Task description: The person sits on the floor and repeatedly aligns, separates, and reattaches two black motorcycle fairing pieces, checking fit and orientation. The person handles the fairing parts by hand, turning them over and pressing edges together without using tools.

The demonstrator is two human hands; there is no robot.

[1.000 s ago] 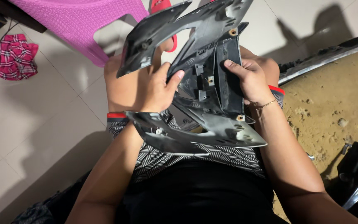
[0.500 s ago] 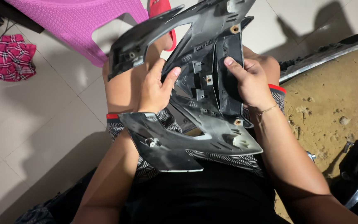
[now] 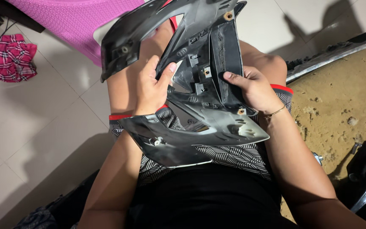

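We sit in an informal home repair spot: pale tiled floor [image 3: 30,140], pink plastic stool [image 3: 73,21] on it, sandy ground [image 3: 344,110] right of the stool, a black plastic vehicle panel [image 3: 200,127] on our lap.

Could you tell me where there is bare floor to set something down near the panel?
Bare white tiles lie between the plaid cloth, pink stool and the person's leg. The sandy patch is open too. The lap is crowded: both hands grip the black plastic panel.

no packages, no labels, no signs, no screens
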